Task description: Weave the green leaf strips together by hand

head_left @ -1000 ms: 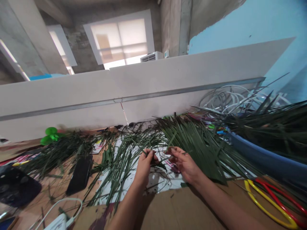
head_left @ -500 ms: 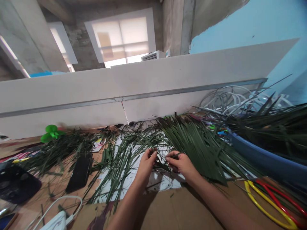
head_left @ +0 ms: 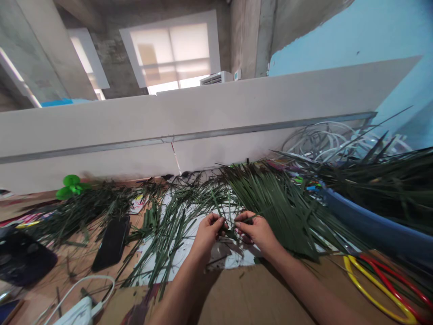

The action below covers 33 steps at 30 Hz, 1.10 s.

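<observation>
Both hands (head_left: 233,232) are pinched tight on a thin palm-leaf strip (head_left: 248,220), knuckles almost touching, low over the bench (head_left: 81,266). Loose palm fronds (head_left: 274,203) crowd right up against them, with a blue tub (head_left: 372,225) off right and a black phone (head_left: 111,243) left.

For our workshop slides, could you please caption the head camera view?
The left hand and right hand hold narrow green leaf strips over white paper, beside piled palm leaves.
</observation>
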Each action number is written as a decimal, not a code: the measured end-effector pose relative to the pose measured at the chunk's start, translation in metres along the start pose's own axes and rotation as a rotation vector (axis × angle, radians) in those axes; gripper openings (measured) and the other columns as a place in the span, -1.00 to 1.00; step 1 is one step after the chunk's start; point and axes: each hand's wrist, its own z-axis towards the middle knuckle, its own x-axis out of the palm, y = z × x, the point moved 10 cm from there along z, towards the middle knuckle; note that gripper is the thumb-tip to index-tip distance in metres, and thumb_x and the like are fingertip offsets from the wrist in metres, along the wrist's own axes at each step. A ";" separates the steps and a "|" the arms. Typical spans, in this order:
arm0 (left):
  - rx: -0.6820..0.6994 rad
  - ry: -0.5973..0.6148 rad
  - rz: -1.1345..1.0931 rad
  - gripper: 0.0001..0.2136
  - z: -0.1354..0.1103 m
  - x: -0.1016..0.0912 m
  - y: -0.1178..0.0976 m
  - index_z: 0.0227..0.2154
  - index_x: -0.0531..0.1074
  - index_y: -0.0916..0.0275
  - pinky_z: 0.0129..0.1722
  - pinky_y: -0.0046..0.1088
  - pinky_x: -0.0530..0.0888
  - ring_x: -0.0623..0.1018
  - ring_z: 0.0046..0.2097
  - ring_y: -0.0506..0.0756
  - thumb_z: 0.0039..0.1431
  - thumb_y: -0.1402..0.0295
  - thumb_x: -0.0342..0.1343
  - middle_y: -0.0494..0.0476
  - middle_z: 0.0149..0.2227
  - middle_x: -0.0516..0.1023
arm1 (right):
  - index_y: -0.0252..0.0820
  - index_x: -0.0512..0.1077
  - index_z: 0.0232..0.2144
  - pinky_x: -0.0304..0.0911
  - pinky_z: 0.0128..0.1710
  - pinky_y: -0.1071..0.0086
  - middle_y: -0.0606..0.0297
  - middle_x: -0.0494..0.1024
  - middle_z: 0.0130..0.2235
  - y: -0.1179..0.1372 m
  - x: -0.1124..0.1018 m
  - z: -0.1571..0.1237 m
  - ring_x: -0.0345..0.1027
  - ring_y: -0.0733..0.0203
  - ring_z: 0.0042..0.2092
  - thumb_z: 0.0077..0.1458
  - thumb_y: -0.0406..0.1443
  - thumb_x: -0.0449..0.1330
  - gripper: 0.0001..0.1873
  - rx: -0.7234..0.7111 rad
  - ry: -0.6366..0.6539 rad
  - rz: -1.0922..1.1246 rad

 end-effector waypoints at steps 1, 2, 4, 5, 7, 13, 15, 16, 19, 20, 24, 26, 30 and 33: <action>0.001 0.003 -0.005 -0.68 0.000 0.000 0.000 -0.47 0.37 0.23 -0.55 -0.54 0.19 0.37 -0.56 -0.03 -0.11 0.09 0.27 0.03 -0.52 0.52 | -0.13 0.43 -0.48 0.00 -0.64 0.46 0.42 0.43 -0.64 0.000 0.000 0.000 0.25 0.28 -0.61 -0.31 -0.19 0.39 -0.71 0.001 0.000 0.001; 0.005 0.006 -0.007 -0.68 0.000 0.000 -0.001 -0.47 0.37 0.23 -0.55 -0.54 0.20 0.36 -0.57 -0.03 -0.11 0.09 0.27 0.00 -0.54 0.50 | -0.13 0.42 -0.48 0.00 -0.65 0.46 0.42 0.43 -0.64 -0.001 0.000 0.001 0.25 0.28 -0.61 -0.31 -0.18 0.39 -0.70 0.003 0.001 0.001; 0.021 0.008 -0.002 -0.68 0.001 0.000 -0.003 -0.49 0.37 0.23 -0.54 -0.53 0.22 0.34 -0.58 -0.04 -0.13 0.10 0.28 -0.05 -0.60 0.43 | -0.14 0.42 -0.47 0.01 -0.64 0.47 0.42 0.44 -0.64 0.000 0.000 0.001 0.25 0.28 -0.60 -0.31 -0.18 0.39 -0.69 0.004 0.005 -0.002; 0.029 0.007 0.005 -0.68 0.001 0.000 -0.003 -0.50 0.37 0.23 -0.54 -0.53 0.22 0.32 -0.59 -0.04 -0.13 0.11 0.29 -0.06 -0.62 0.40 | -0.14 0.42 -0.47 0.01 -0.64 0.47 0.41 0.44 -0.64 0.000 0.000 0.001 0.24 0.29 -0.61 -0.32 -0.18 0.40 -0.68 0.004 0.008 -0.006; 0.042 -0.001 0.021 -0.69 0.002 -0.001 -0.003 -0.46 0.39 0.24 -0.54 -0.53 0.22 0.33 -0.58 -0.03 -0.12 0.13 0.29 -0.07 -0.63 0.39 | -0.15 0.42 -0.46 0.00 -0.65 0.48 0.42 0.44 -0.64 0.001 0.001 0.000 0.22 0.31 -0.62 -0.32 -0.18 0.40 -0.67 0.004 0.011 -0.012; 0.115 -0.087 0.096 -0.71 0.001 -0.007 -0.009 -0.24 0.37 0.22 -0.47 -0.51 0.29 0.41 -0.47 0.01 -0.06 0.34 0.25 0.01 -0.43 0.50 | -0.15 0.44 -0.45 -0.01 -0.66 0.48 0.43 0.43 -0.63 0.007 0.004 -0.005 0.23 0.30 -0.61 -0.28 -0.15 0.40 -0.68 -0.008 0.026 -0.027; 0.213 -0.173 0.227 -0.75 -0.004 -0.013 -0.023 -0.25 0.39 0.21 -0.41 -0.48 0.31 0.39 -0.45 0.00 -0.05 0.41 0.22 0.05 -0.33 0.50 | -0.16 0.45 -0.46 0.02 -0.65 0.47 0.41 0.44 -0.60 0.009 0.005 -0.006 0.26 0.29 -0.58 -0.26 -0.16 0.40 -0.70 -0.015 0.028 -0.035; 0.274 -0.230 0.305 -0.76 -0.009 -0.015 -0.032 -0.24 0.40 0.21 -0.39 -0.47 0.31 0.38 -0.43 0.00 -0.03 0.44 0.21 0.06 -0.29 0.49 | -0.16 0.46 -0.47 0.03 -0.64 0.47 0.41 0.45 -0.59 0.010 0.005 -0.006 0.26 0.29 -0.57 -0.26 -0.16 0.40 -0.71 -0.018 0.028 -0.038; 0.383 -0.293 0.441 -0.79 -0.021 -0.012 -0.049 -0.25 0.40 0.20 -0.35 -0.46 0.31 0.39 -0.40 0.02 0.00 0.48 0.15 0.05 -0.28 0.48 | -0.16 0.47 -0.47 0.04 -0.62 0.46 0.40 0.46 -0.58 0.012 0.005 -0.008 0.26 0.28 -0.55 -0.24 -0.16 0.40 -0.73 -0.026 0.027 -0.042; 0.375 -0.252 0.439 -0.80 -0.021 -0.007 -0.049 -0.26 0.40 0.20 -0.36 -0.46 0.31 0.39 -0.41 0.02 0.00 0.50 0.12 0.04 -0.30 0.49 | -0.15 0.47 -0.47 0.04 -0.62 0.46 0.40 0.46 -0.58 0.013 0.005 -0.008 0.26 0.28 -0.54 -0.24 -0.16 0.40 -0.73 -0.029 0.023 -0.041; 0.267 -0.006 0.347 -0.73 -0.014 0.020 -0.027 -0.26 0.43 0.23 -0.38 -0.47 0.34 0.43 -0.39 0.02 -0.07 0.59 0.08 0.07 -0.28 0.54 | -0.16 0.49 -0.46 0.07 -0.59 0.46 0.40 0.47 -0.55 0.021 0.009 -0.013 0.26 0.29 -0.52 -0.21 -0.17 0.40 -0.74 -0.055 0.053 -0.054; 0.238 0.039 0.266 -0.76 -0.011 0.024 -0.018 -0.27 0.43 0.26 -0.36 -0.47 0.36 0.48 -0.34 0.06 -0.07 0.55 0.12 0.11 -0.29 0.55 | -0.18 0.50 -0.44 0.12 -0.56 0.46 0.37 0.50 -0.49 0.027 0.015 -0.015 0.31 0.28 -0.47 -0.21 -0.19 0.40 -0.74 -0.099 0.097 -0.035; 0.170 0.023 0.128 -0.88 -0.005 0.017 -0.009 -0.37 0.39 0.26 -0.42 -0.47 0.34 0.46 -0.42 0.04 0.02 0.36 0.16 0.08 -0.43 0.52 | -0.15 0.47 -0.27 0.10 -0.59 0.50 0.34 0.54 -0.30 0.025 0.013 -0.011 0.33 0.32 -0.46 -0.26 -0.22 0.41 -0.58 -0.128 0.099 0.028; 0.106 0.015 0.113 -0.80 -0.005 0.012 -0.007 -0.42 0.37 0.26 -0.48 -0.49 0.27 0.40 -0.51 0.01 0.05 0.21 0.15 0.07 -0.50 0.52 | -0.14 0.43 -0.31 0.00 -0.67 0.51 0.38 0.52 -0.34 0.011 0.007 -0.002 0.23 0.40 -0.58 -0.22 -0.19 0.37 -0.63 -0.071 0.062 0.008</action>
